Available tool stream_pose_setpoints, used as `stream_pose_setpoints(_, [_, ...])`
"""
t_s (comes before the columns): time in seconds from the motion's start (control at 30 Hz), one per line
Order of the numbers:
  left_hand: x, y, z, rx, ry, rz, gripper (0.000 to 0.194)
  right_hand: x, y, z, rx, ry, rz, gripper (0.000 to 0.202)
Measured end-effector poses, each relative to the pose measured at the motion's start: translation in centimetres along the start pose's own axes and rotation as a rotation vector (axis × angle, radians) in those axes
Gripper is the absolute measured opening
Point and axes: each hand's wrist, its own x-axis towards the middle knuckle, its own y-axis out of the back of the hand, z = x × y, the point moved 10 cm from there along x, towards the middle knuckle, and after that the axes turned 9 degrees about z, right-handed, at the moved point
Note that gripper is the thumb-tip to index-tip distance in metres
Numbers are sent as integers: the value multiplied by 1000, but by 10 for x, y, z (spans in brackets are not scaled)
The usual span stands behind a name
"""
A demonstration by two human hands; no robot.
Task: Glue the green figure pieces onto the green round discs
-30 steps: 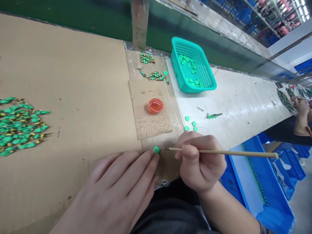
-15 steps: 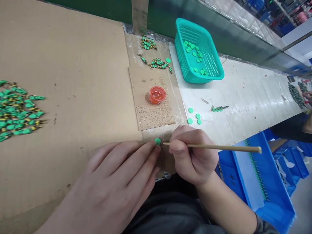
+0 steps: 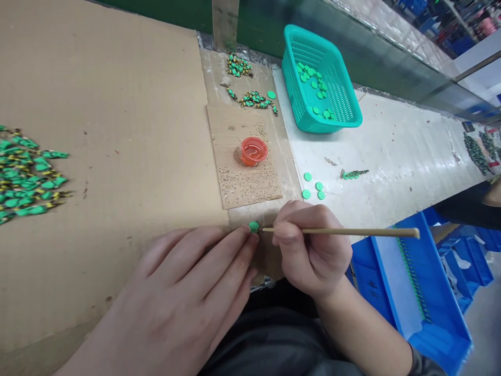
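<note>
Between its fingertips my left hand (image 3: 195,282) pinches a small green button-like disc (image 3: 254,226). My right hand (image 3: 313,245) grips a thin wooden stick (image 3: 364,232) in a pen hold, its tip close beside the disc; whether the two touch I cannot tell. Beyond my hands, a small red cup (image 3: 254,152) of clear liquid stands on a speckled cardboard piece (image 3: 250,188). Several loose green discs (image 3: 306,194) lie just past my right hand, on the pale tabletop.
A teal basket (image 3: 352,112) holding green discs stands at the back. Green-and-yellow knotted pieces lie in a large pile (image 3: 31,177) at left and a smaller cluster (image 3: 254,99) at back. Blue bins (image 3: 442,313) sit at lower right; another person's arm (image 3: 493,194) shows at far right.
The stick's outer end has tipped slightly, while its tip stays by the disc. Both hands keep nearly the same place and hold. The whole view has shifted a little.
</note>
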Motion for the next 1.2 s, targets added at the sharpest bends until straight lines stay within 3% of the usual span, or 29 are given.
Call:
stream_pose_setpoints(0.27, [13,1,6,43,-55,6,31,3,28,12,96,-121,342,23])
stream_pose_setpoints(0.37, [19,2,11,81,-111,-7,33,0,36,17,119,-225,382,20])
stream_pose_setpoints(0.5, [23,4,14,93,-139,-34,34,-11,36,15,74,-319,184,17])
stream_pose_setpoints(0.63, [24,10,15,42,-148,-12,28,-20,17,4,-74,-202,-138,19])
stream_pose_setpoints(0.77, [23,10,12,30,-141,-7,24,-22,-3,3,-110,-117,-320,25])
stream_pose_setpoints(0.9, [22,21,16,36,-64,67,20,-24,-4,5,-116,-163,-363,24])
stream_pose_setpoints(1.1, [11,35,39,201,-71,21,24,-38,-4,8,-167,-132,-348,11])
stream_pose_setpoints(1.17, [5,55,29,222,11,15,23,-41,-2,2,-197,-94,-301,5])
stream_pose_setpoints(1.2, [0,70,13,242,98,21,24,-42,-1,-2,-219,-78,-276,3])
